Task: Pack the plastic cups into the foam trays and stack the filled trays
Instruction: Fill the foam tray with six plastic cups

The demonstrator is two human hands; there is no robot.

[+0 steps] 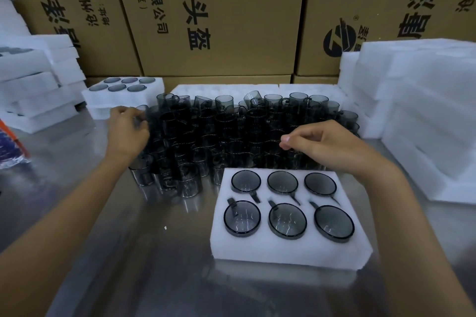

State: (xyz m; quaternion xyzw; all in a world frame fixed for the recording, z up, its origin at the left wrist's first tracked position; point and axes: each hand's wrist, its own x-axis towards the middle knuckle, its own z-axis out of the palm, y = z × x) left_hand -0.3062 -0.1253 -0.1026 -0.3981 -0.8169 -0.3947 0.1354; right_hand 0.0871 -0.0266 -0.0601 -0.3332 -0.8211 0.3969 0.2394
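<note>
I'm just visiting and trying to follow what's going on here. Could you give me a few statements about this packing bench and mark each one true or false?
1. The near foam tray has a cup in all six holes. True.
2. The loose cups are bright red. False: they are dark, smoky and see-through.
3. Cardboard boxes stand behind the bench. True.
4. The right hand rests flat on the near foam tray. False: it hovers over the loose cups, fingers curled.
5. The left hand reaches into the loose cups. True.
</note>
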